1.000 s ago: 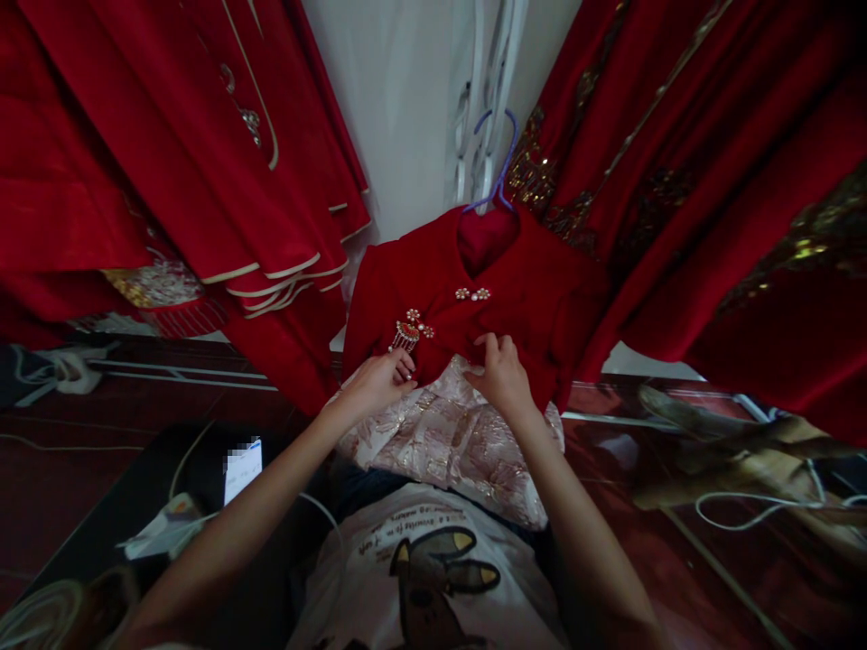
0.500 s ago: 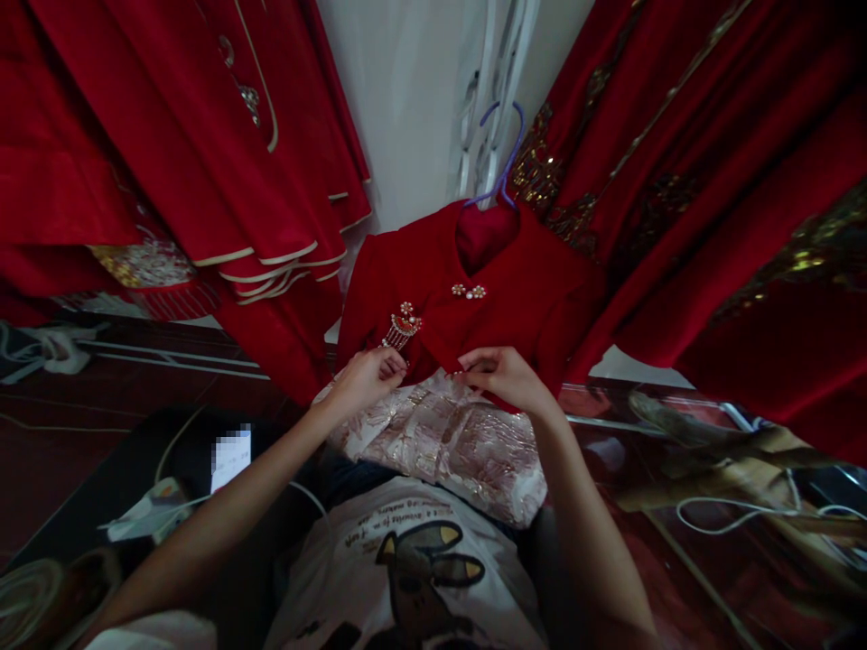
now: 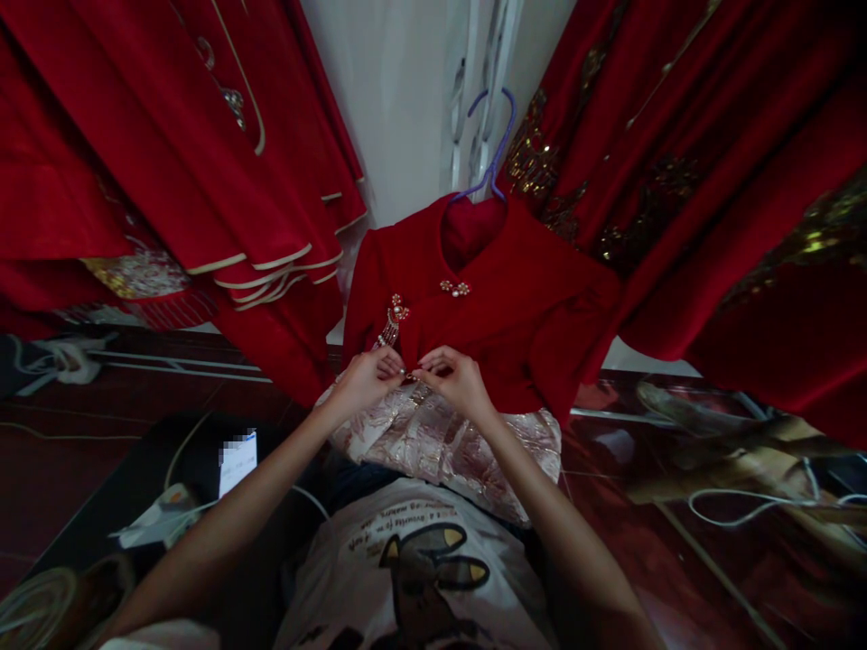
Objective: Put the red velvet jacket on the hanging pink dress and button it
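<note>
A small red velvet jacket (image 3: pixel 515 307) hangs in front of me on a purple hanger (image 3: pixel 489 144). It has a pearl clasp (image 3: pixel 455 288) near the collar and a tasselled pearl clasp (image 3: pixel 391 320) lower left. My left hand (image 3: pixel 366 381) and my right hand (image 3: pixel 455 383) meet at the jacket's lower front edge, fingers pinched together on the fabric around a small fastening. A pale gold brocade skirt (image 3: pixel 447 444) hangs below the jacket against my body.
Long red garments hang on the left (image 3: pixel 169 162) and right (image 3: pixel 711 181). A white wall (image 3: pixel 399 99) is behind. A dark table (image 3: pixel 135 487) at lower left carries a phone (image 3: pixel 238 460) and cables. Glossy dark red floor (image 3: pixel 677 560) with cords on the right.
My right hand has slid left along the jacket's hem until it meets my left hand. Both now pinch at the same spot under the tasselled clasp.
</note>
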`<state>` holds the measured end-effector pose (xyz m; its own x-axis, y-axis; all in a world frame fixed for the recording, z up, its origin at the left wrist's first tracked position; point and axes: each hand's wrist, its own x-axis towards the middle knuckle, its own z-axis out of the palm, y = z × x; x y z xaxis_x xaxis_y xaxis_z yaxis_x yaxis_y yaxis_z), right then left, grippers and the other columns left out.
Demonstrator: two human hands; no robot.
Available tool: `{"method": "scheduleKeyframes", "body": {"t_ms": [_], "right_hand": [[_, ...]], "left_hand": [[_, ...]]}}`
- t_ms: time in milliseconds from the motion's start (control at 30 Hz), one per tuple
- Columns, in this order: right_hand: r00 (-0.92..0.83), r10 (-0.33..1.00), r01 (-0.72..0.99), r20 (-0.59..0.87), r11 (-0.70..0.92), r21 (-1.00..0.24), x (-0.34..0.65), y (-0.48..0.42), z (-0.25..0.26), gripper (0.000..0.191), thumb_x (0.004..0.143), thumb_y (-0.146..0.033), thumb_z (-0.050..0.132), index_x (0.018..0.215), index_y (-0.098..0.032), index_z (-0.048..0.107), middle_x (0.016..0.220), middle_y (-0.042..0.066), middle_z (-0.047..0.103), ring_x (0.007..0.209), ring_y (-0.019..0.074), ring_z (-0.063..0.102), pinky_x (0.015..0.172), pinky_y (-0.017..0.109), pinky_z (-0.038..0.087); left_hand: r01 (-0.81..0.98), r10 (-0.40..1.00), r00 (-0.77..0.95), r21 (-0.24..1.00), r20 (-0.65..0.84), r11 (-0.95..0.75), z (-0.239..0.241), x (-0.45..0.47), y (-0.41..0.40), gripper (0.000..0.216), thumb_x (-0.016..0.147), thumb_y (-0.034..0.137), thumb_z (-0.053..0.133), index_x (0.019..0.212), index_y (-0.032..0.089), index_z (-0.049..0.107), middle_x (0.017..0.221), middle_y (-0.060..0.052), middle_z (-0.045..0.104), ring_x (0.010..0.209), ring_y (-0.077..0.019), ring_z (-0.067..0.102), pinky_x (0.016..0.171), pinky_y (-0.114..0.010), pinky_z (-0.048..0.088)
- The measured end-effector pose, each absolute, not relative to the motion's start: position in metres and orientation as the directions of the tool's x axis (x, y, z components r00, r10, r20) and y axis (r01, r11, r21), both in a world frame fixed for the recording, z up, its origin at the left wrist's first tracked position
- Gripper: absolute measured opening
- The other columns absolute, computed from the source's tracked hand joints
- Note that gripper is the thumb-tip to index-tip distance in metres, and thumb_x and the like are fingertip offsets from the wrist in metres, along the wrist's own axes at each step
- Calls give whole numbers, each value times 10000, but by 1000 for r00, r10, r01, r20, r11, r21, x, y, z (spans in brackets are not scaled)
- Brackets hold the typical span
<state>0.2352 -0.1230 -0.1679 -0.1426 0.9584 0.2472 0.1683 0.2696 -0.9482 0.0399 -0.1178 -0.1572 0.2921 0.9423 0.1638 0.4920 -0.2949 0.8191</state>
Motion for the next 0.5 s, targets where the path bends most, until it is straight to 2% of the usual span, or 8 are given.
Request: {"method": "scheduleKeyframes", "body": {"t_ms": [100, 367, 500], "right_hand": [[-150, 922, 245, 356, 383, -890, 230, -127, -170, 144, 780, -287, 711, 877, -188, 674, 840, 26, 727, 743, 130, 686, 717, 247, 560], [-90, 937, 209, 337, 349, -914, 225, -129, -174, 177, 796, -327, 703, 886, -187, 643, 858, 48, 723, 795, 158, 696, 676, 246, 571], [-62, 935, 205, 350, 355, -912, 222, -131, -176, 158, 820, -329, 674, 893, -192, 645, 861, 45, 719, 807, 159, 697, 673, 244, 579]], "left_hand": [[455, 947, 271, 844, 172, -283, -159, 41, -116, 130, 683, 191, 685, 790, 171, 613, 721, -13, 667, 657, -134, 651, 636, -249, 555], [345, 952, 282, 913, 119, -216, -165, 42, -116, 136, 651, 175, 723, 769, 161, 659, 728, -24, 712, 682, -147, 682, 681, -265, 575], [309, 943, 304, 923, 133, -230, -169, 41, -113, 179, 702, 301, 751, 791, 156, 696, 786, -44, 743, 718, -152, 695, 721, -270, 580]]}}
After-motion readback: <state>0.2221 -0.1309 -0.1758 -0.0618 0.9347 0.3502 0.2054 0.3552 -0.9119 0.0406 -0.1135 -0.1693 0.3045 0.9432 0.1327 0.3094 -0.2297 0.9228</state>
